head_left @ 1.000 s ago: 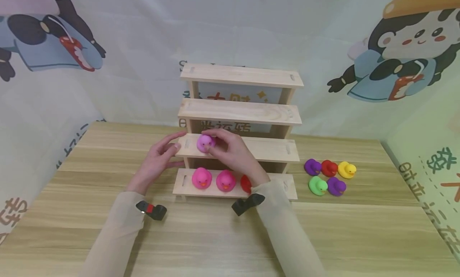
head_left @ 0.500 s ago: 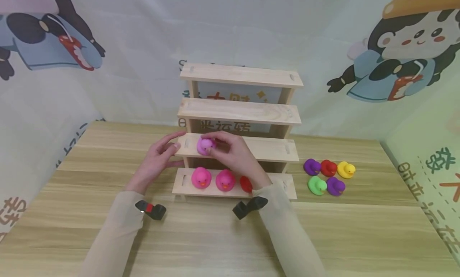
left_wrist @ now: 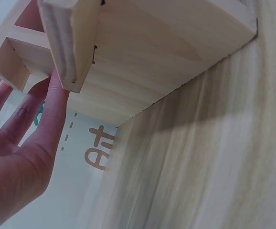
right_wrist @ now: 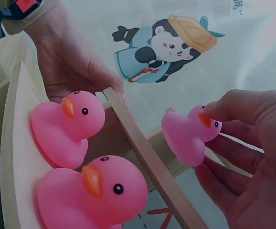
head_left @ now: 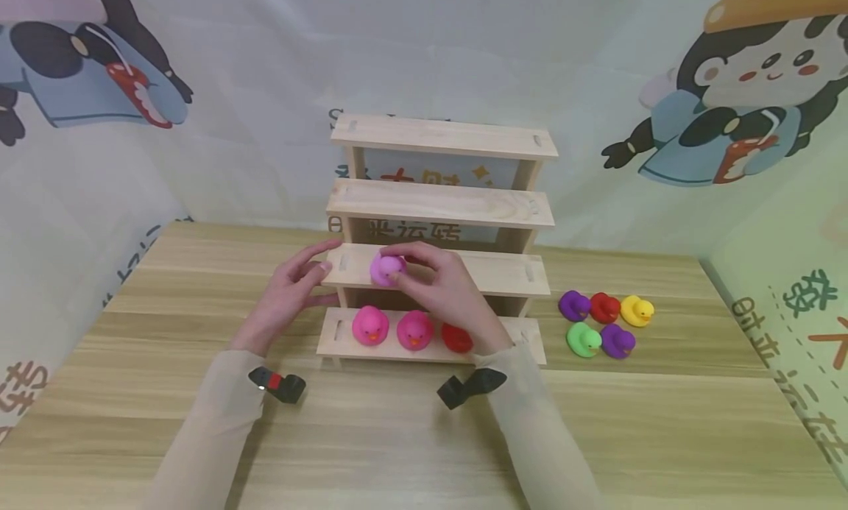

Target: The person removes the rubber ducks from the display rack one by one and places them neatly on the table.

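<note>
My right hand [head_left: 440, 278] pinches a pinkish-purple rubber duck [head_left: 384, 271] between thumb and fingers, at the left part of the second-lowest step of a wooden tiered shelf [head_left: 444, 204]. In the right wrist view the held duck [right_wrist: 185, 136] has an orange beak under my thumb. My left hand [head_left: 285, 293] touches the left end of that same step, its fingers mostly straight; the left wrist view shows the fingers [left_wrist: 52, 114] at the board. On the lowest step sit two bright pink ducks [head_left: 370, 325] and a red duck [head_left: 457, 338], which my right forearm partly covers.
Right of the shelf on the wood-grain table [head_left: 662, 436] stand several small ducks: a purple duck [head_left: 574, 305], a red duck [head_left: 605, 307], a yellow duck [head_left: 637, 311], a green duck [head_left: 584, 339] and another purple duck [head_left: 618, 341]. Printed cloth [head_left: 265, 127] hangs behind the shelf.
My right hand has shifted slightly to the right along the step with the pinkish-purple duck, uncovering more of the red duck below. The left hand has stayed at the step's end.
</note>
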A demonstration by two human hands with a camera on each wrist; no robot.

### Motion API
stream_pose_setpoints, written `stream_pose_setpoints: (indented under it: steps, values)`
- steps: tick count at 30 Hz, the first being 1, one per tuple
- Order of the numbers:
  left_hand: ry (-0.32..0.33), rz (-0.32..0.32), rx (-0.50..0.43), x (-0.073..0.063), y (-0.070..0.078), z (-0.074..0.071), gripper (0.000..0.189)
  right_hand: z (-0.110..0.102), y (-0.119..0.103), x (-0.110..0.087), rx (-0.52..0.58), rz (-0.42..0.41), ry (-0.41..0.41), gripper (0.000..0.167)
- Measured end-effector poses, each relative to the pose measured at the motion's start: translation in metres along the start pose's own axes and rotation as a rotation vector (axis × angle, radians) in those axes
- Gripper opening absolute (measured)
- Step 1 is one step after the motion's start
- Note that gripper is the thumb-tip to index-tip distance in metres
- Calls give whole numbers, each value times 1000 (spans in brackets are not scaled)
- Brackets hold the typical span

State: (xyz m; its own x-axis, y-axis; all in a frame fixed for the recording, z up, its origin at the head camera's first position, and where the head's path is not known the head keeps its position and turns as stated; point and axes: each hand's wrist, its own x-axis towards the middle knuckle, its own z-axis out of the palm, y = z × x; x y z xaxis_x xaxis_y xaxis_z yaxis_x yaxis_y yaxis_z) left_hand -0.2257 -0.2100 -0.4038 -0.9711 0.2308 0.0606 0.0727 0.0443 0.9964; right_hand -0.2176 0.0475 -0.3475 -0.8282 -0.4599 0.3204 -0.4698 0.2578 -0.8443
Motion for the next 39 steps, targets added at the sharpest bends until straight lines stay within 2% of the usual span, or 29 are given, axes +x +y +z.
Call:
stream_pose_setpoints:
  steps: [11, 26, 39]
  values:
    - [2, -5, 5, 1, 2, 2, 46, -14, -3, -7, 25, 24, 43, 31]
    - [3, -1, 29, 1, 1, 2, 47, -38, 2, -18, -28, -46, 92, 31]
    - [1, -4, 26, 0, 2, 2, 47, -54, 7, -28, -45, -42, 143, 32]
